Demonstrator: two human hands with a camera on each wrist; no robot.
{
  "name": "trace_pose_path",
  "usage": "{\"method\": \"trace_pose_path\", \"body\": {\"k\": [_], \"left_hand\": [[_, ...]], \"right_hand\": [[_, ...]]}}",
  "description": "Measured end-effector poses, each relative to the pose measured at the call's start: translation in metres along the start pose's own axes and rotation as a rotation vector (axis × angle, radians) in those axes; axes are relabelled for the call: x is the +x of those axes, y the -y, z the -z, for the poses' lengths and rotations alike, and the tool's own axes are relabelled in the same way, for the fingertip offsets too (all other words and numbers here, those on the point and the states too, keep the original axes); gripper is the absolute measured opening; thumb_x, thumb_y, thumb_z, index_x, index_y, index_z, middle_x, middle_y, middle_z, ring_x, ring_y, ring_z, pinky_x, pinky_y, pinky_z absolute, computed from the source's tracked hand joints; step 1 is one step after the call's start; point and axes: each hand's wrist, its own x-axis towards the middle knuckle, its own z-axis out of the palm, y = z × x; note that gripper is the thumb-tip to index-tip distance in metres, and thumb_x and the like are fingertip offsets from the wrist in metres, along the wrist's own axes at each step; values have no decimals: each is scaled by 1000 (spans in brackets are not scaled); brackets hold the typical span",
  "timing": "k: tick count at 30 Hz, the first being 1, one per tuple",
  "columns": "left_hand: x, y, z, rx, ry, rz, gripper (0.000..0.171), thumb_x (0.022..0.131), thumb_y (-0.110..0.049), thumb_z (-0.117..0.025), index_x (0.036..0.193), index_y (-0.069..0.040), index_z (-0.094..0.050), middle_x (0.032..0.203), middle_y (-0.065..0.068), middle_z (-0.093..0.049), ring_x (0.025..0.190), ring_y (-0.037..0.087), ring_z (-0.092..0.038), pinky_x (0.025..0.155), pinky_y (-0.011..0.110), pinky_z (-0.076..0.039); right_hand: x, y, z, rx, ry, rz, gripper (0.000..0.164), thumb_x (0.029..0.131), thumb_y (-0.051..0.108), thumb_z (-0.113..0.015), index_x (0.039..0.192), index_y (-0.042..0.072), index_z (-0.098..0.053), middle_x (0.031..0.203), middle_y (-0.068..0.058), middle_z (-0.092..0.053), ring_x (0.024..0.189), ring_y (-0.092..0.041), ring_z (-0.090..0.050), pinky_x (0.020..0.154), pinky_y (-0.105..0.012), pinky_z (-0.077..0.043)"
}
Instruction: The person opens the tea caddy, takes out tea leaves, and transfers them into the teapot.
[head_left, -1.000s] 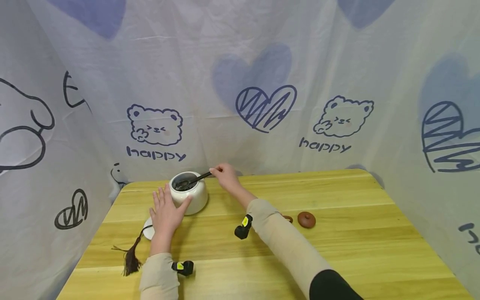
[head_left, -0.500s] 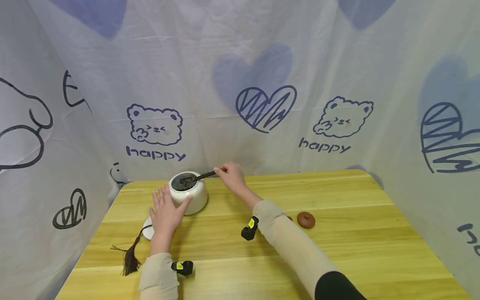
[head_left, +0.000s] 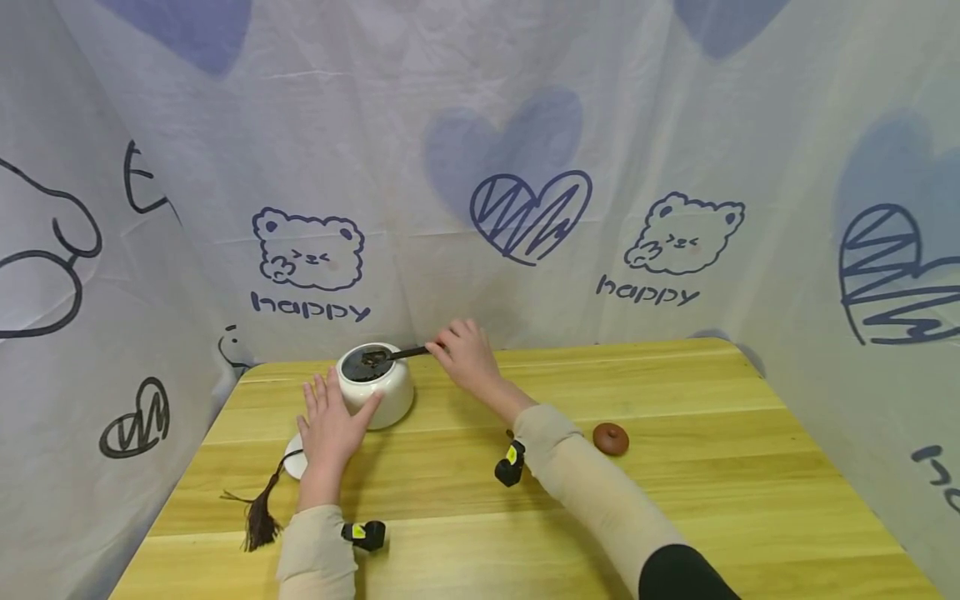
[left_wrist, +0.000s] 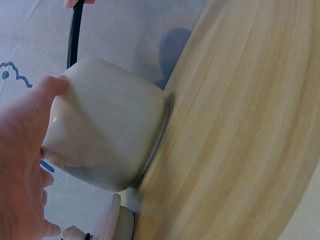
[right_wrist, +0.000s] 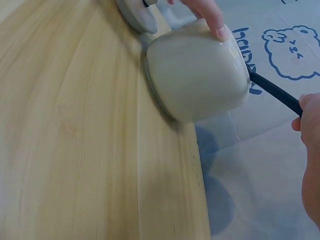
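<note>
A white ceramic jar [head_left: 392, 403] stands at the table's back left, with dark loose bits inside its mouth. My left hand [head_left: 332, 429] rests against its near left side, fingers straight and thumb spread toward the front; in the left wrist view the thumb tip touches the jar close to its rim. My right hand [head_left: 467, 360] pinches the handle end of a black spoon [head_left: 408, 352]. The spoon leans over the right rim, its bowl end carrying dark bits inside the jar mouth. Partly behind my left hand lies a white lid [head_left: 296, 461] with a dark tassel [head_left: 261, 523].
On the wooden table [head_left: 450, 533], a small reddish-brown lid [head_left: 611, 438] with a knob lies beyond my right forearm. A printed cloth [head_left: 420, 283] hangs just behind the table's back edge and along both sides.
My right hand has shifted slightly right and its wrist has turned, so the spoon lies flatter with its bowl higher in the jar mouth. The left hand and jar stay put.
</note>
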Motion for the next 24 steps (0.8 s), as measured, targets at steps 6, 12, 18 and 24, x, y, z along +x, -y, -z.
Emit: {"method": "trace_pose_path", "body": {"k": [6, 12, 18, 24], "left_hand": [[0, 0, 0, -4, 2, 3, 106, 86, -78, -42, 158, -16, 5, 163, 16, 11, 151, 36, 16, 115, 71, 0], [0, 1, -1, 0, 5, 4, 107, 85, -79, -41, 158, -17, 7, 163, 16, 11, 151, 36, 15, 115, 71, 0], [-1, 0, 0, 7, 7, 3, 106, 85, -78, -42, 158, -17, 6, 163, 15, 12, 151, 36, 15, 115, 71, 0], [-2, -2, 2, 12, 13, 6, 105, 86, -78, -41, 158, -18, 7, 163, 13, 13, 150, 34, 18, 115, 71, 2]], "right_hand": [[-1, -1, 2, 51, 3, 4, 30, 100, 37, -51, 95, 13, -68, 93, -3, -58, 90, -21, -48, 83, -36, -43], [-1, 0, 4, 134, 9, -33, 30, 100, 33, -51, 94, 10, -69, 90, -5, -58, 89, -22, -48, 85, -37, -42], [-3, 1, 5, 182, -8, -66, 30, 100, 33, -52, 95, 9, -70, 91, -6, -59, 90, -22, -48, 84, -37, -42], [-3, 2, 10, 202, -52, -62, 29, 99, 32, -54, 94, 8, -70, 91, -7, -60, 90, -24, -49, 83, -38, -42]]}}
